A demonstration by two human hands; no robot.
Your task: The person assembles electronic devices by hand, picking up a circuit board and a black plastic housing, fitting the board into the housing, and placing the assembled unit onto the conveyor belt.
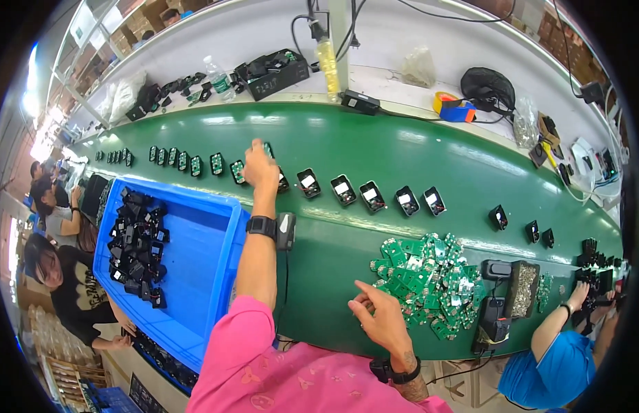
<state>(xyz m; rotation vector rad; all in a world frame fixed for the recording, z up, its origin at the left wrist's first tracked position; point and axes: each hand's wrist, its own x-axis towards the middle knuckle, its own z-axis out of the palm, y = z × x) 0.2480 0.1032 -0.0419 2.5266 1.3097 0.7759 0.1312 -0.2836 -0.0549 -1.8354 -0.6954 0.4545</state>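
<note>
Head view, and left hand [261, 168] hovers over cases [407, 201] lining the surface [416, 148], grip impossible to tell; right hand [385, 320], fingers parted, beside boards [436, 286] heaped toward the near edge, likely light, stiff, fragile: best pinched by rims!

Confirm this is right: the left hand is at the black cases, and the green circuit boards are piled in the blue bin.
Not quite: the head view shows the green circuit boards piled on the green table, not in the blue bin. The left hand is at the black cases.
</note>
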